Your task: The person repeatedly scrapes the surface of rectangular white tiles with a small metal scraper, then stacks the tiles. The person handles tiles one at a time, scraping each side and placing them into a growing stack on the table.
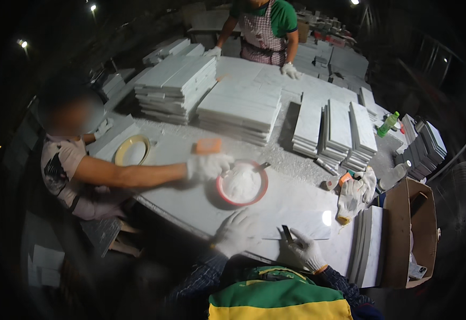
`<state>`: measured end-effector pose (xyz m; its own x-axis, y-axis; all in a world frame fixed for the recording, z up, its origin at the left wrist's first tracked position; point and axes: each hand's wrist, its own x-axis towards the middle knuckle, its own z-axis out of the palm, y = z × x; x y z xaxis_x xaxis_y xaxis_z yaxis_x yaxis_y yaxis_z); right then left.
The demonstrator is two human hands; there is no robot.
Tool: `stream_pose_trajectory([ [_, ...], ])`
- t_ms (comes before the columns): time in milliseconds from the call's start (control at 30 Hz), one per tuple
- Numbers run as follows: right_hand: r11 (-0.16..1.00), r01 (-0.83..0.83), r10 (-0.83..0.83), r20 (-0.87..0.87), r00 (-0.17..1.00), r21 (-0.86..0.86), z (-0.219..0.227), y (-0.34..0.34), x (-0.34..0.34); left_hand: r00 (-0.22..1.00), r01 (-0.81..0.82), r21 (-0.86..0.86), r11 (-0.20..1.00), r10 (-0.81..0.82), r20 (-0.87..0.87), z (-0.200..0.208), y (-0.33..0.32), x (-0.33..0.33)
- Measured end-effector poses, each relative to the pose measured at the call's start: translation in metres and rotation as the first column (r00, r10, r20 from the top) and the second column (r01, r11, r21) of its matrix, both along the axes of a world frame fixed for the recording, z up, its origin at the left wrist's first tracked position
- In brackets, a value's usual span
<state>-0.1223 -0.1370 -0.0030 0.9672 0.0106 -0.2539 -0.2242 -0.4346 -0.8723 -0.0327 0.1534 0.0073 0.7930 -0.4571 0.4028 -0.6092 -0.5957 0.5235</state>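
Note:
A polished white stone tile (296,223) lies flat before me, a lamp's glare on its right end. My left hand (238,233), in a white glove, rests with fingers stretched at the tile's left end. In my gloved right hand (305,249) is a small dark scraper blade (287,233), its tip upward beside the tile's near edge. Just beyond the tile stands a red-rimmed bowl (265,192) of white powdery filler (240,184), with a dark-ended spatula (263,167) leaning on its rim. A co-worker's gloved hand (209,166) reaches to the bowl's left side.
Stacks of stone slabs (239,106) fill the table's far side, with narrower stacks (335,128) to the right. White gloves (357,193), a green bottle (388,124) and a cardboard box (398,232) stand right. An orange block (208,145) and a yellow-rimmed basin (146,144) lie left. Another person stands across.

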Motion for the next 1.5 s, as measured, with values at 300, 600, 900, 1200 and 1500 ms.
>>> stream_pose_trajectory([
  [300, 0.989, -0.049, 0.057, 0.052, 0.997, -0.143, 0.004, -0.001, -0.005, 0.996, 0.052, 0.026, 0.998, -0.054, 0.072, -0.01, -0.001, 0.002],
  [600, 0.991, -0.051, 0.07, 0.157, 0.985, -0.12, 0.018, 0.011, -0.001, 0.995, -0.007, 0.114, 0.993, -0.004, 0.097, -0.02, 0.0, 0.004],
  [900, 0.937, -0.122, 0.21, 0.25, 0.945, -0.327, 0.04, 0.023, -0.004, 1.0, 0.018, 0.064, 0.998, -0.019, 0.022, -0.033, -0.001, 0.004],
  [1200, 0.915, -0.148, 0.239, 0.208, 0.948, -0.374, 0.047, 0.038, 0.002, 0.998, 0.071, 0.067, 0.995, -0.07, -0.007, -0.019, 0.003, 0.005],
  [1500, 0.912, -0.165, 0.188, 0.026, 0.982, -0.375, 0.047, 0.051, 0.013, 0.999, 0.031, -0.044, 0.999, -0.03, 0.01, -0.028, 0.0, 0.008],
])
